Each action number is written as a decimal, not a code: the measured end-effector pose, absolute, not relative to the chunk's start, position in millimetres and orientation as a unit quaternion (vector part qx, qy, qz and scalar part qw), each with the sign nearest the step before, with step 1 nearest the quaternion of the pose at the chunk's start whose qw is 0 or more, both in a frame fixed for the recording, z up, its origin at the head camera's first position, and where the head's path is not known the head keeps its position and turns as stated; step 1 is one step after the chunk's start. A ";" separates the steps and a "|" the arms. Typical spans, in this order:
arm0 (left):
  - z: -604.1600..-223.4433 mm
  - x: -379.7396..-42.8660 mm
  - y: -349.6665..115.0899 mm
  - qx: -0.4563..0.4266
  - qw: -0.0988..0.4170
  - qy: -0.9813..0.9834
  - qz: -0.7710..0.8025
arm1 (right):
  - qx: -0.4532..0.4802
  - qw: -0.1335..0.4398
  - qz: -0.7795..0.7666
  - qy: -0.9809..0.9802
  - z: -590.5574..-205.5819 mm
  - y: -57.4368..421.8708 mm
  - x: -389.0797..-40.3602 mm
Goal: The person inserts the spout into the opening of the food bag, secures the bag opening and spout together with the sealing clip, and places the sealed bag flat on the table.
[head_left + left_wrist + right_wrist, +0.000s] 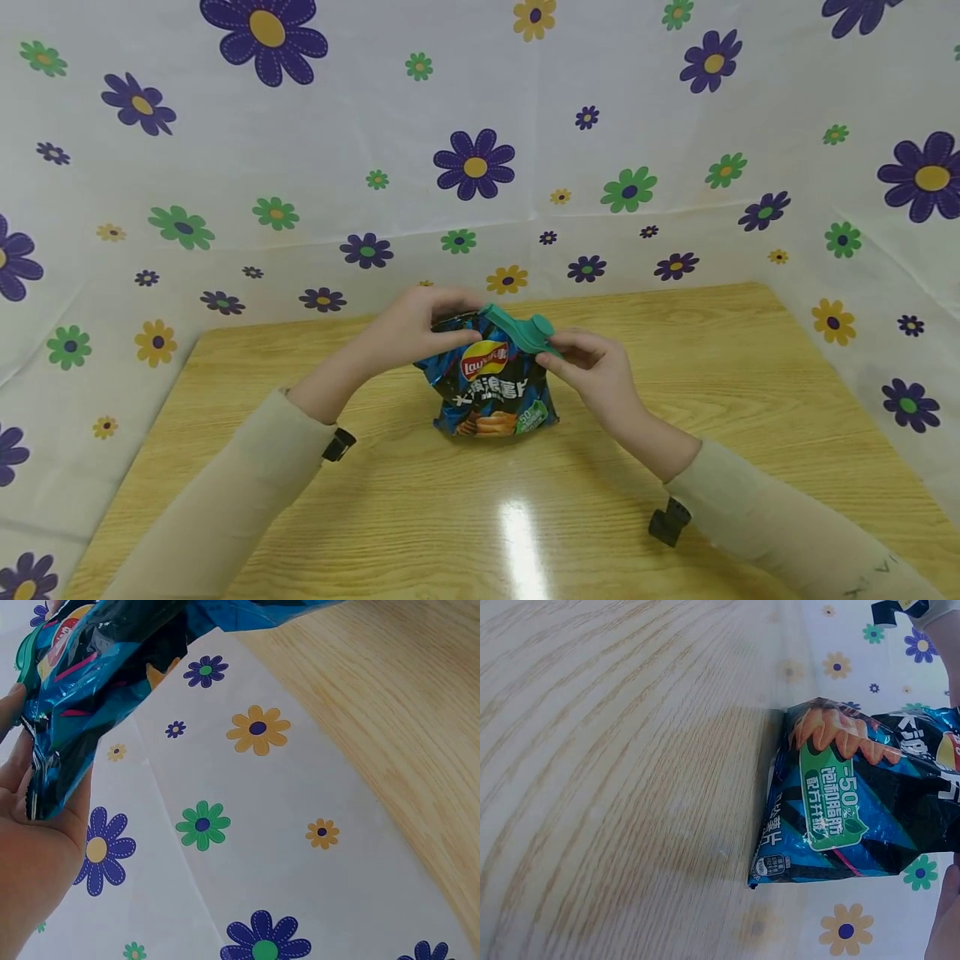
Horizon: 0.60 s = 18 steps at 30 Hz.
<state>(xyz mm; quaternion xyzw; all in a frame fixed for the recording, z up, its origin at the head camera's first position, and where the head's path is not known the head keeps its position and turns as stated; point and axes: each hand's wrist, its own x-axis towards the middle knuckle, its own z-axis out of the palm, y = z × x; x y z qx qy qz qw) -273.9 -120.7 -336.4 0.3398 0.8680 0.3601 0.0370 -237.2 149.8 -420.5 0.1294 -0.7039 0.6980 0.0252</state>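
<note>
A blue and black potato chip bag [487,400] stands upright near the middle of the table, its lower corner also showing in the right wrist view. My left hand [405,332] holds the bag's upper left corner, thumb in front and the other fingers behind. Across the bag's top edge lies a green bag clip [521,328] with a round knob, slanting down to the right. The clip's lower right end is pinched between thumb and fingers of my right hand [603,375]. In the left wrist view the folded bag corner [52,780] rests against the left palm.
The wooden table [420,517] reaches back to a white cloth [330,150] printed with flowers, which hangs behind it and at both sides. Black straps with buckles [340,444] sit at both sleeve cuffs.
</note>
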 end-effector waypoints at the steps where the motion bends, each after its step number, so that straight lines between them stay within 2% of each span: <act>1: -336.9 -273.5 -122.1 0.338 0.035 0.870 0.358 | 0.131 0.025 0.698 -0.704 -419.8 149.9 -237.5; 18: -347.9 -266.5 -145.5 0.292 0.030 0.879 0.376 | 0.126 0.004 0.687 -0.716 -418.1 151.8 -238.7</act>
